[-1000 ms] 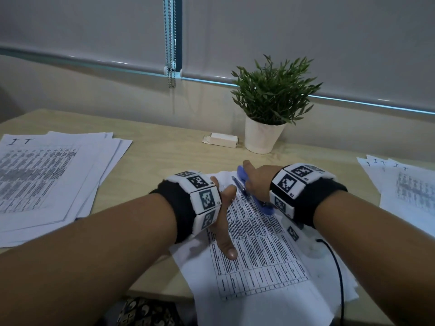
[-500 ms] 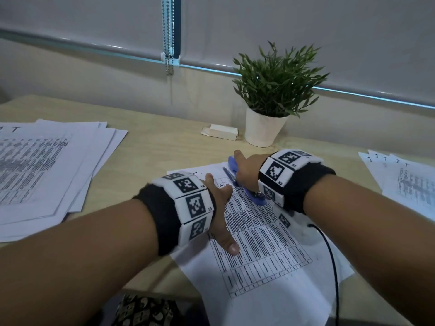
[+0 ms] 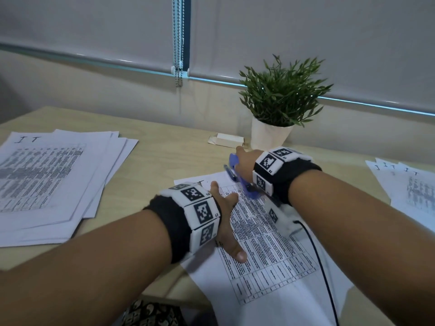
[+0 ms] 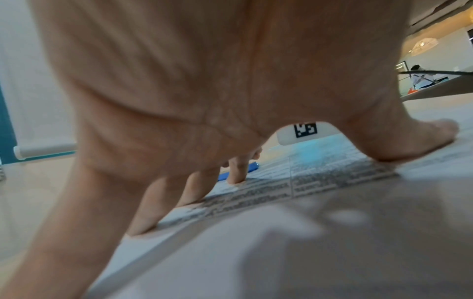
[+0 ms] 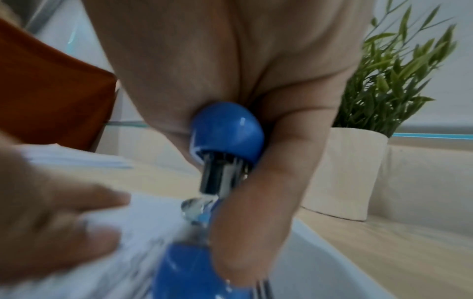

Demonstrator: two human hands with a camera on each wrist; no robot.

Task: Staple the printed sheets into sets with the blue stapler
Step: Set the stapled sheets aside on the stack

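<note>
A set of printed sheets [image 3: 266, 250] with a table on top lies in front of me and hangs over the desk's near edge. My left hand [image 3: 227, 215] presses flat on it, fingers spread; the left wrist view shows the fingertips [image 4: 143, 228] and thumb on the sheets [image 4: 320, 180]. My right hand [image 3: 244, 164] grips the blue stapler [image 3: 235, 167] at the sheets' far corner. In the right wrist view the stapler [image 5: 227, 131] sits in my palm, thumb alongside, its metal part over the paper [image 5: 143, 226].
A pile of printed sheets [image 3: 47, 182] lies at the left, another pile [image 3: 409, 187] at the right. A potted plant [image 3: 280, 104] and a small white box [image 3: 227, 140] stand behind the stapler by the wall. A black cable [image 3: 322, 267] crosses the sheets.
Both hands stay in place on the sheets and stapler. The head view has tilted, so everything sits slightly lower and further right in the picture.
</note>
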